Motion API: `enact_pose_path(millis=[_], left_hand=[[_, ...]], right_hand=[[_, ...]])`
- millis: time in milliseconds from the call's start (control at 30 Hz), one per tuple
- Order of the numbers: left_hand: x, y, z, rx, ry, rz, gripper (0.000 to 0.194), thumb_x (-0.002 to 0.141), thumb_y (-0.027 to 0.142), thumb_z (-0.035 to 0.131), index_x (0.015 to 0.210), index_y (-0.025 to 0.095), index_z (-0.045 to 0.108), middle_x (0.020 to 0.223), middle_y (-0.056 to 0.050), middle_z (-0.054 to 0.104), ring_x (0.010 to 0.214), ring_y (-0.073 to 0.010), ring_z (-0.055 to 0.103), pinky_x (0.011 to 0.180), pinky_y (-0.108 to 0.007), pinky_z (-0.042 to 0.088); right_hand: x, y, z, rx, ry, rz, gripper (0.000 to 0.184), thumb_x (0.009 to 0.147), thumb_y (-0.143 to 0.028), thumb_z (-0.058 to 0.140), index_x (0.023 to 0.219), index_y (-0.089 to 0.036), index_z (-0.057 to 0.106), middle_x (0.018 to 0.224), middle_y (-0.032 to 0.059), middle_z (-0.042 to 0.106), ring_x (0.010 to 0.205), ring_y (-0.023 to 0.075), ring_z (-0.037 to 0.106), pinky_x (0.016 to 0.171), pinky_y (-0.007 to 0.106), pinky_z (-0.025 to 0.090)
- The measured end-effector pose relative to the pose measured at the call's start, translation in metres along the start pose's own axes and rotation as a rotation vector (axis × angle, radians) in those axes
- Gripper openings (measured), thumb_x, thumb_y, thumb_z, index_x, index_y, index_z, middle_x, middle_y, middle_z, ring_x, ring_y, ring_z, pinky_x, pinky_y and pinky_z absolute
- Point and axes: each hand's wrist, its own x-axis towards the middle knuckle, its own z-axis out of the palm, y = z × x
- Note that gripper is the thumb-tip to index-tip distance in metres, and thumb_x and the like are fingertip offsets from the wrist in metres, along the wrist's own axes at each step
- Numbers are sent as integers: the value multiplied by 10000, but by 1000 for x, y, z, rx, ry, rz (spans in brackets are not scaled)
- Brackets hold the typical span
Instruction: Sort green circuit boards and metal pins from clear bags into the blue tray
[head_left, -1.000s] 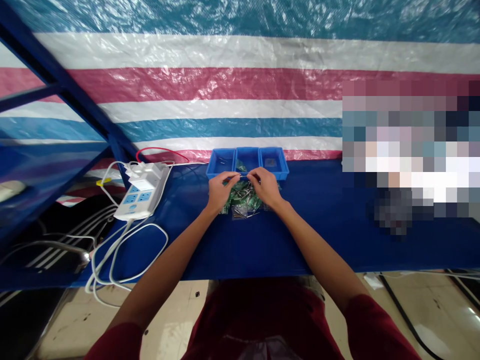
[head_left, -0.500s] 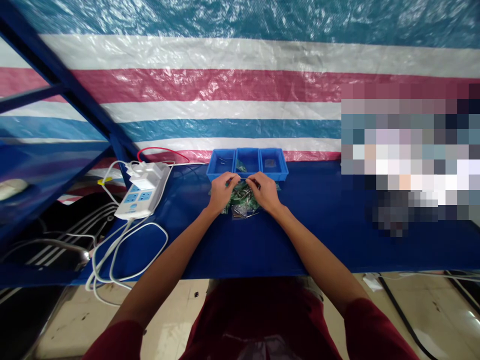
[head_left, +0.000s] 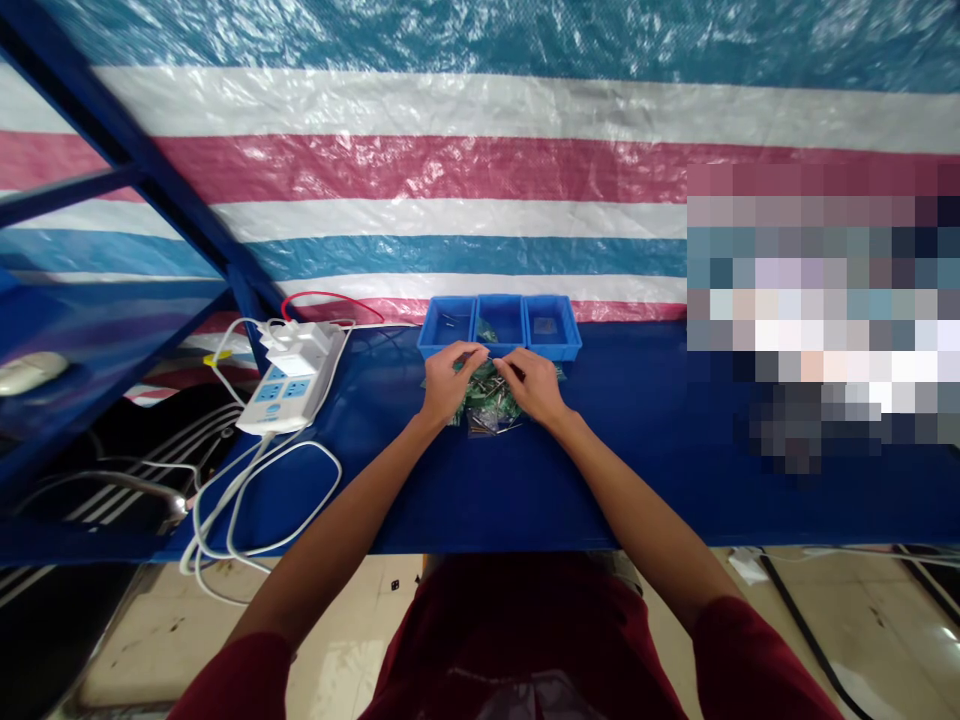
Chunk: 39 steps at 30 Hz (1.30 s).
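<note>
My left hand point(head_left: 448, 380) and my right hand point(head_left: 535, 384) meet above a pile, each with thumb and forefinger pinched together. A small thin piece point(head_left: 490, 355) spans the narrow gap between the fingertips; its exact kind is too small to tell. Below the hands lies a heap of green pieces and slim metal parts point(head_left: 492, 396), with clear plastic at its front edge, partly hidden by my fingers. Just behind stand three joined blue bins point(head_left: 501, 350). The left one holds a few thin metal bits, the middle one a green piece, the right one a small clear item.
On the left of the blue table point(head_left: 510, 500), a white power strip point(head_left: 281, 395) carries plugs, and its looped white cable point(head_left: 337, 480) hangs over the front edge. A blue metal frame point(head_left: 169, 205) rises at the left. A striped sheet point(head_left: 450, 170) hangs behind. The far right is pixelated.
My hands stay over the heap with fingertips close together. The thin piece between them showed as a light line before and is less visible now. The view shifts slightly.
</note>
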Motion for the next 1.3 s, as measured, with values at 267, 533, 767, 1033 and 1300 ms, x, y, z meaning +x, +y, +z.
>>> enact_pose_path(millis=[267, 533, 767, 1033, 1300], left_hand=[[4, -10, 9, -452, -30, -239, 331, 731, 466, 774, 841, 164, 695, 833, -44, 716, 804, -177, 680, 761, -284, 536], [7, -3, -5, -134, -40, -93, 300, 835, 462, 672, 840, 164, 702, 552, 24, 580, 502, -111, 522, 544, -235, 446], [4, -3, -6, 25, -114, 127, 289, 941, 369, 512, 935, 182, 733, 737, -26, 667, 618, -126, 570, 638, -250, 472], [2, 2, -6, -57, -196, 4, 191, 932, 361, 536, 1041, 204, 532, 588, 65, 579, 447, -77, 439, 496, -188, 368], [4, 3, -9, -100, -251, -31, 253, 896, 416, 591, 1014, 193, 606, 545, 55, 577, 449, -85, 468, 496, -204, 386]], right_hand=[[0, 1, 3, 12, 59, -5, 503, 1004, -513, 358, 699, -194, 600, 680, 34, 606, 635, 152, 545, 625, 274, 367], [3, -4, -7, -58, 213, 86, 531, 1025, -455, 304, 715, -181, 636, 677, 51, 641, 639, 155, 581, 635, 279, 386], [2, 1, -3, -90, 214, 66, 488, 1022, -421, 337, 734, -177, 647, 698, 57, 649, 639, 155, 572, 642, 279, 396], [1, 2, -1, 2, 96, -53, 339, 997, -413, 438, 980, -188, 692, 860, 65, 666, 742, 167, 599, 681, 273, 445], [2, 0, -4, 72, 33, -93, 287, 992, -385, 464, 927, -202, 675, 826, 50, 647, 699, 157, 573, 654, 272, 430]])
